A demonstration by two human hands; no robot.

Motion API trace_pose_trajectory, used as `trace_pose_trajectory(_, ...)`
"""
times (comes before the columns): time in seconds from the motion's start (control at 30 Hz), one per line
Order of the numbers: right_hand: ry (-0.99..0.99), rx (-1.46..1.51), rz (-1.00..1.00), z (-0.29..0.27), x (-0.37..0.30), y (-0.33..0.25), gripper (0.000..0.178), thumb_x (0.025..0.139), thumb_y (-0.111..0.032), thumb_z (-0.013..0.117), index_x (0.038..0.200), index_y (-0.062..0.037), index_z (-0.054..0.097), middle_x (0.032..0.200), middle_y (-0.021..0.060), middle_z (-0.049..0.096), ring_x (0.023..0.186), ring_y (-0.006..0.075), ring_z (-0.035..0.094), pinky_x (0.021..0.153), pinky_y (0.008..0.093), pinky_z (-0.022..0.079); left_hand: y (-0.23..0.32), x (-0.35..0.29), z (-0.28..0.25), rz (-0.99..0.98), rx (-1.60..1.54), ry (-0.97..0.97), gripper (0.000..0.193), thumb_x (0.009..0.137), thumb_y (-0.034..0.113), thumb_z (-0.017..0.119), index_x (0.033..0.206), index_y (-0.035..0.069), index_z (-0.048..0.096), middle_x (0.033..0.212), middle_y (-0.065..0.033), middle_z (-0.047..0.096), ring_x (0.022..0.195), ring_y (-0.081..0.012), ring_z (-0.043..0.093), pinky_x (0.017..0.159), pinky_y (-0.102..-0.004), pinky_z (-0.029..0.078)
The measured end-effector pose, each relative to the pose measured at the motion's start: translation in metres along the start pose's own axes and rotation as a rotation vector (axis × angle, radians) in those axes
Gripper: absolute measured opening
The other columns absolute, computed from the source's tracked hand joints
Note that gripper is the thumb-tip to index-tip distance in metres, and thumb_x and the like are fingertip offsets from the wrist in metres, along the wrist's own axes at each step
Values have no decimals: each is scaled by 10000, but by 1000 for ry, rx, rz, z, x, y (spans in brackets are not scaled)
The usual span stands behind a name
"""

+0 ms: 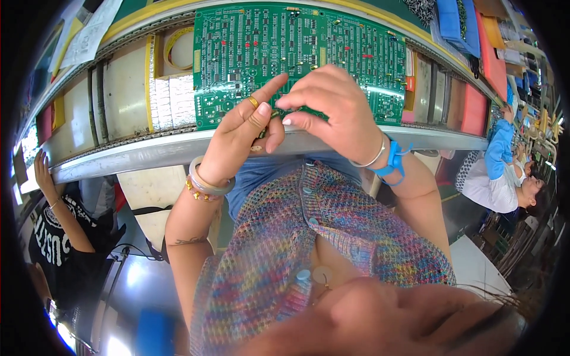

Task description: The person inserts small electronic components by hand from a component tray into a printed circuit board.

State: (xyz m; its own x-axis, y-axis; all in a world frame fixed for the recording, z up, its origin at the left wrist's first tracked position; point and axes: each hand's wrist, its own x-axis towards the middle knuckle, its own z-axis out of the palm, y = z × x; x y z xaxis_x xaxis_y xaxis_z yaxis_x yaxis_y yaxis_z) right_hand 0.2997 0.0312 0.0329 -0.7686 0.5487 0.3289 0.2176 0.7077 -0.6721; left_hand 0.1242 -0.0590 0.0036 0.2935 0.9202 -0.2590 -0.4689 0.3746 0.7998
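Note:
A large green circuit board (380, 74), with rows of small chips and a few red parts, lies on the work line in front of me. Over its near edge my two hands meet. My left hand (234, 133), palm turned up and index finger pointing out, has its other fingers curled around small dark pieces, probably electronic components. Close beside those fingertips, my right hand (338, 104) bends its thumb and forefinger toward each other in a pinch. Whatever is between them is too small to make out. A blue strap (395, 160) circles my right wrist.
A metal rail (172, 146) runs along the line's near edge. Left of the board lies a yellow tape roll (178, 48). Blue bins (457, 26) and a red bin (491, 56) stand at the far right. Other people are on both sides; one person's hand (43, 169) touches the rail at left.

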Motion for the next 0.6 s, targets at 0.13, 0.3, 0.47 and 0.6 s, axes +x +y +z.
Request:
trace_pose_trajectory(0.13,-19,54,47,11,-6,-9,156,736,-153,734,844,-79,649,849,44,627,799,249,551,712,350,435,-6,-10,7,-30,-53,30,525,1039,258,352,1475,-2,217,626,20,468,522,-23,288,479,-177,225)
trace_pose_trajectory(0.3,-141,154,161,19,-18,-12,124,788,-134,703,873,-64,648,830,58,638,770,254,577,710,343,448,-29,-29,15,27,-70,142,497,1022,212,394,1462,25,262,696,15,483,565,-29,325,494,-176,234)
trace_pose_trajectory(0.47,-40,-43,160,23,-17,12,121,781,-84,685,897,-76,652,858,58,653,806,251,595,709,343,482,-43,-61,26,-93,-679,236,303,971,116,462,1266,46,449,974,-24,524,764,-94,464,629,-241,362)
trace_pose_trajectory(0.6,-64,-136,71,29,-14,21,135,772,-68,672,901,-87,636,872,46,636,837,253,579,720,354,488,-57,-63,20,-98,-768,158,205,982,125,478,1171,59,521,951,-18,562,764,-100,515,612,-224,390)
